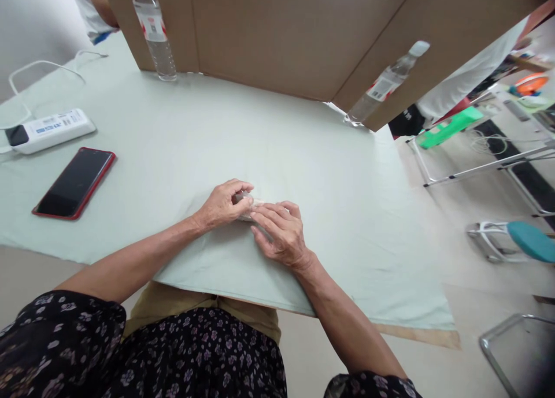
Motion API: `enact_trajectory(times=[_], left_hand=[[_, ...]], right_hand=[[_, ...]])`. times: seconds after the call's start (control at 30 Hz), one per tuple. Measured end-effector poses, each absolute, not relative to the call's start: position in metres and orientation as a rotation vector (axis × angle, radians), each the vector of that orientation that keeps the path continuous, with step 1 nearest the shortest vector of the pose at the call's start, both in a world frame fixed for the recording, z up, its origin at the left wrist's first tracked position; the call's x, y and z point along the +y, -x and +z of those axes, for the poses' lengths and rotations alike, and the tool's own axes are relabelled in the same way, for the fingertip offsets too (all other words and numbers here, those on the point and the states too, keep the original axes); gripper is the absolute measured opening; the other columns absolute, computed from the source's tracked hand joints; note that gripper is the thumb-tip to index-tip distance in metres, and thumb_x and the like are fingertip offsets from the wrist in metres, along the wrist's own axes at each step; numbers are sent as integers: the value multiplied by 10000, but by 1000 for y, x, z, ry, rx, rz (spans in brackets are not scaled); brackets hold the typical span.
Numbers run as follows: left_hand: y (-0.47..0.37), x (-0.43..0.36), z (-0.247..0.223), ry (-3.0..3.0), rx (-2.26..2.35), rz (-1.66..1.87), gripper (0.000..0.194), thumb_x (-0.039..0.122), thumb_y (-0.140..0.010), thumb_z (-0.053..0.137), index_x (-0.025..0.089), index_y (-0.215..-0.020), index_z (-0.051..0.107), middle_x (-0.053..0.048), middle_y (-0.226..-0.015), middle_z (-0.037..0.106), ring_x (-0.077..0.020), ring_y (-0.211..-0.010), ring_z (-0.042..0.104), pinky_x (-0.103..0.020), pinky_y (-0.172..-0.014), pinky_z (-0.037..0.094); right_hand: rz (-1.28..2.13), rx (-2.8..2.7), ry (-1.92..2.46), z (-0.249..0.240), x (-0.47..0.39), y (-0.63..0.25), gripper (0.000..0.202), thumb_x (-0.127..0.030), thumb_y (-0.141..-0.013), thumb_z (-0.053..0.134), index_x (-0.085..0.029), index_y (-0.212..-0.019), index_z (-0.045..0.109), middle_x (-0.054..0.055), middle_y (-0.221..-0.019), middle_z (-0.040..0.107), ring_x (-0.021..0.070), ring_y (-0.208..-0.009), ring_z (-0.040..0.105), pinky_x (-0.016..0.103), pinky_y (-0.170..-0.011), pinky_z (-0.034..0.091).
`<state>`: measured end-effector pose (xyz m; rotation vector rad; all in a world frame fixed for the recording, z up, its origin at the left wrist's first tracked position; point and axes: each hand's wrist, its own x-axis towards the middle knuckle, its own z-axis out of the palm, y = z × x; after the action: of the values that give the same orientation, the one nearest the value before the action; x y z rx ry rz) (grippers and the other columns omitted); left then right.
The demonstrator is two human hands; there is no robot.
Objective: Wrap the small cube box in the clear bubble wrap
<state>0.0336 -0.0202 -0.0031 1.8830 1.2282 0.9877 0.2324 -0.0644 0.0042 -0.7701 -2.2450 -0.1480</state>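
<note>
Both hands meet over a small pale object lying on the table — too hidden to identify. The left hand pinches its end with curled fingers, seemingly to steady it; the right hand lies half-open, fingertips pressing it flat. A phone rests well left of the left hand.

At left on the pale green tabletop lie a red-cased phone and a white power strip. Two water bottles stand against brown cardboard at the top.
</note>
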Motion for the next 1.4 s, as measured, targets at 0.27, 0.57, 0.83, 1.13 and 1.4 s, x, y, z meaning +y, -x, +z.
enact_trajectory(times=[0.27, 0.57, 0.83, 1.13, 1.4], left_hand=[[-36, -22, -1, -1816, 1239, 969, 348, 308, -813, 580, 144, -1088, 718, -77, -1030, 723, -156, -802, 639, -286, -725, 538], [-34, -20, -3, -1786, 1261, 953, 399, 337, -802, 577, 131, -1121, 699, -88, -1024, 711, -170, -819, 650, -293, -716, 540], [-25, -25, 8, -1940, 1087, 895, 473, 312, -775, 658, 151, -1220, 665, -100, -1120, 728, -190, -917, 667, -308, -803, 555], [-25, -25, 7, -1821, 1035, 850, 622, 361, -767, 688, 145, -1342, 591, -146, -1234, 684, -243, -1037, 669, -373, -886, 558], [-26, -24, 13, -1451, 918, 752, 846, 526, -744, 755, 86, -1416, 489, -157, -1153, 671, -250, -984, 685, -350, -807, 565]], right_hand=[[-180, -2022, 912, 5, -68, -239, 479, -242, -878, 649, -276, -1346, 551, 91, -1225, 736, 295, -1138, 676, 470, -976, 454], [117, -2055, 1022, -6, -61, -243, 321, -336, -937, 622, -269, -1250, 637, 126, -1395, 618, 319, -1315, 572, 522, -1078, 439], [672, -2166, 978, -17, -46, -255, 1020, -567, -795, 784, -265, -1606, 244, 195, -1539, 491, 349, -1351, 557, 541, -1057, 507], [332, -2129, 919, -15, -54, -247, 828, -348, -895, 700, -248, -1595, 268, 141, -1274, 672, 289, -1132, 669, 479, -980, 556], [130, -2106, 882, -11, -56, -246, 777, -323, -909, 694, -247, -1572, 297, 152, -1249, 687, 301, -1110, 685, 487, -924, 585]])
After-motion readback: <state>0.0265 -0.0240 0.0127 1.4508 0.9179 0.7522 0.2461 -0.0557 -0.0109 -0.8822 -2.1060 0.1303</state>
